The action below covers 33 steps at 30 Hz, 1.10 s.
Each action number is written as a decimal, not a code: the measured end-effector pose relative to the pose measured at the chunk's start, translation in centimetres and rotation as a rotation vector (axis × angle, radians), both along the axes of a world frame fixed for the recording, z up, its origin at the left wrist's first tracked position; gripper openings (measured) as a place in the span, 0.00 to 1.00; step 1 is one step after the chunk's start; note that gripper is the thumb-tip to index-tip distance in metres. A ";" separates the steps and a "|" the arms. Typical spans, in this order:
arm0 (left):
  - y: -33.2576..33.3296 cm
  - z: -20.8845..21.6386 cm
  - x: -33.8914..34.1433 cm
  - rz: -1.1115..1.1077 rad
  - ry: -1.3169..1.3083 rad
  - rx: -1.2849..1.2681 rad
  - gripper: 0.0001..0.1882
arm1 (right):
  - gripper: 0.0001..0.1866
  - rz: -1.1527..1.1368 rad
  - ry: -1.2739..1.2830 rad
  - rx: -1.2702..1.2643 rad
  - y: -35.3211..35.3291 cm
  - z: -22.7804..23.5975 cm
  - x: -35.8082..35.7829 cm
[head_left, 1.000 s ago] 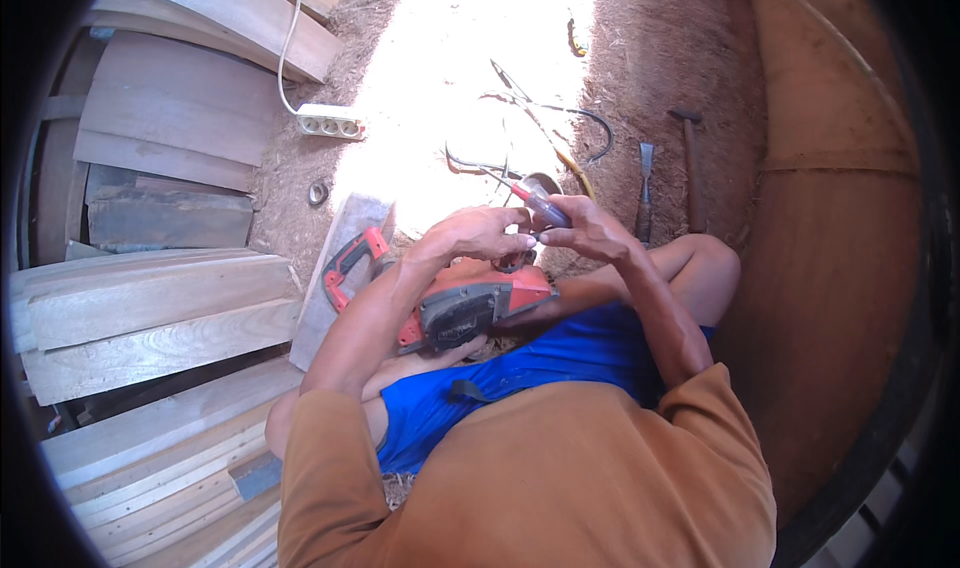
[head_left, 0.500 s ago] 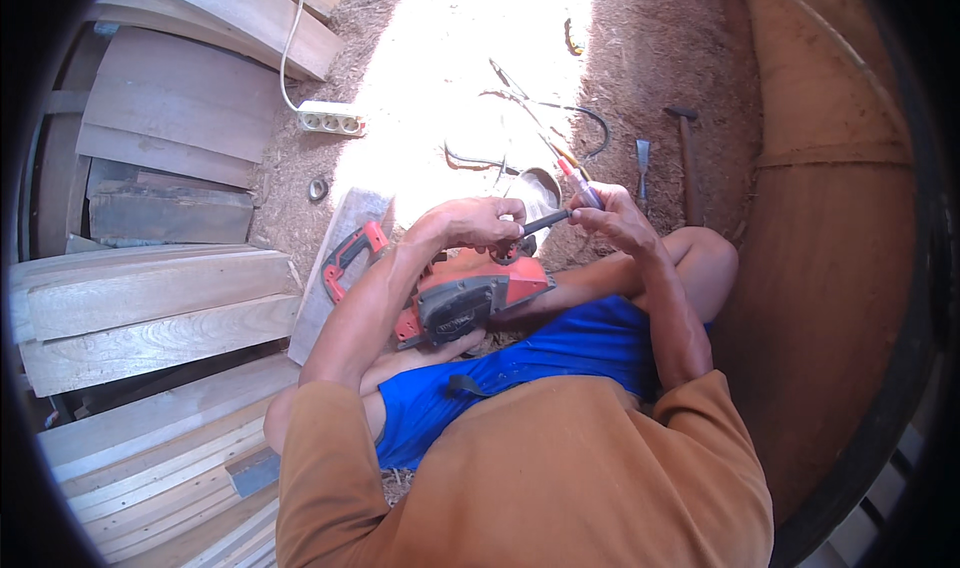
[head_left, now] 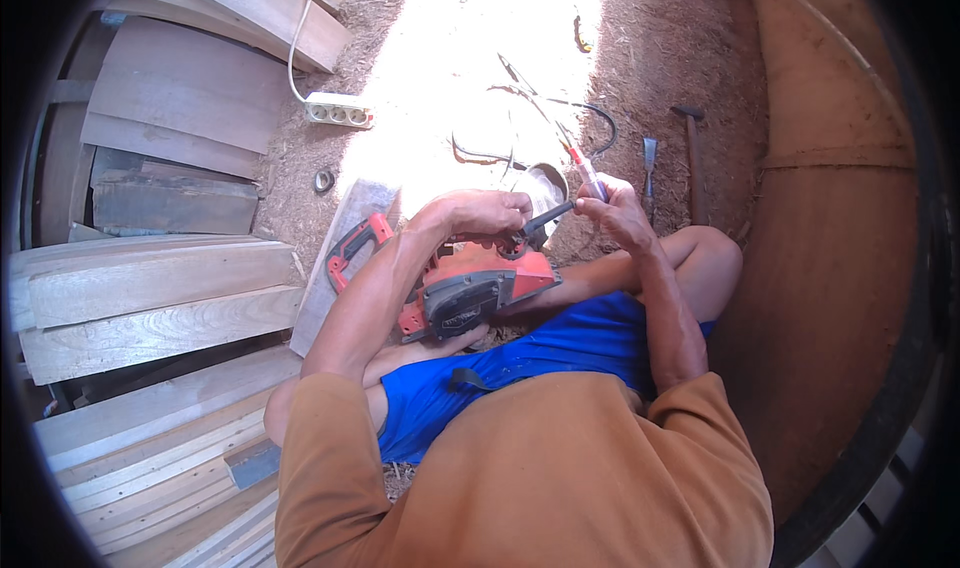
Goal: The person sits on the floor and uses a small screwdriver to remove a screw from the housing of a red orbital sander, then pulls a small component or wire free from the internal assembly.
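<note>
A red and black electric hand planer (head_left: 470, 293) rests tilted across my lower legs. From its top a black rubber cord sleeve (head_left: 548, 219) slants up to the right. The fingertips of my right hand (head_left: 625, 213) are at the sleeve's far end. That hand also grips a screwdriver (head_left: 590, 175) with a clear and red handle, its shaft pointing away from me. My left hand (head_left: 485, 213) is curled over the planer's top beside the base of the sleeve; whatever its fingers pinch is hidden.
A board (head_left: 340, 243) lies under the planer's rear. A chisel (head_left: 649, 173) and a hammer (head_left: 694, 158) lie on the sawdust at right. Beyond my hands are a round container (head_left: 545, 183) and loose cables. A power strip (head_left: 337, 111), a tape roll (head_left: 323, 181) and stacked planks (head_left: 160, 278) are at left.
The sleeve's base now shows at the planer, with my left fingers drawn slightly back from it. My right hand still holds the screwdriver. The whole view has shifted a little.
</note>
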State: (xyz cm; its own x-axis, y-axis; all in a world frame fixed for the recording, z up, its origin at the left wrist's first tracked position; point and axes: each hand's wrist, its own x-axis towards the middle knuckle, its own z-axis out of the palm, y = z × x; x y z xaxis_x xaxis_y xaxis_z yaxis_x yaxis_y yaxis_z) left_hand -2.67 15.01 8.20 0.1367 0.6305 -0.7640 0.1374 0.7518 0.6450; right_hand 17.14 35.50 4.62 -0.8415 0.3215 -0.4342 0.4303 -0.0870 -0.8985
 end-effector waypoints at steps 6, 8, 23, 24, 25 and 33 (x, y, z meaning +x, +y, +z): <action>-0.4 -0.6 -0.2 0.069 -0.040 0.021 0.10 | 0.11 0.135 -0.161 0.726 3.2 1.6 -1.0; -0.1 -1.0 -0.5 0.115 -0.105 -0.022 0.09 | 0.13 0.139 -0.232 0.777 3.3 1.3 -1.5; -3.5 -0.1 -1.3 -0.366 0.607 0.121 0.27 | 0.09 0.556 0.388 0.607 -4.4 1.6 -4.0; -3.8 -0.1 -0.7 -0.302 0.609 0.160 0.26 | 0.09 0.595 0.363 0.609 -4.3 1.7 -4.1; -4.1 -0.1 -0.2 -0.239 0.612 0.200 0.25 | 0.09 0.633 0.337 0.611 -4.3 1.9 -4.4; -3.9 0.0 0.9 -0.231 0.683 0.233 0.21 | 0.06 0.715 0.402 0.601 -3.9 1.3 -5.1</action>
State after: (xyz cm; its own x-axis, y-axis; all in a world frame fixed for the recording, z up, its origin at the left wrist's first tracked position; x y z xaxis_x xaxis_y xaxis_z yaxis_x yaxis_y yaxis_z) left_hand -1.81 11.09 8.17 -0.1716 0.7986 -0.5769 0.7007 0.5106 0.4983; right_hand 12.08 31.58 5.93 -0.9702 -0.2423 -0.0091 -0.1388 0.5859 -0.7984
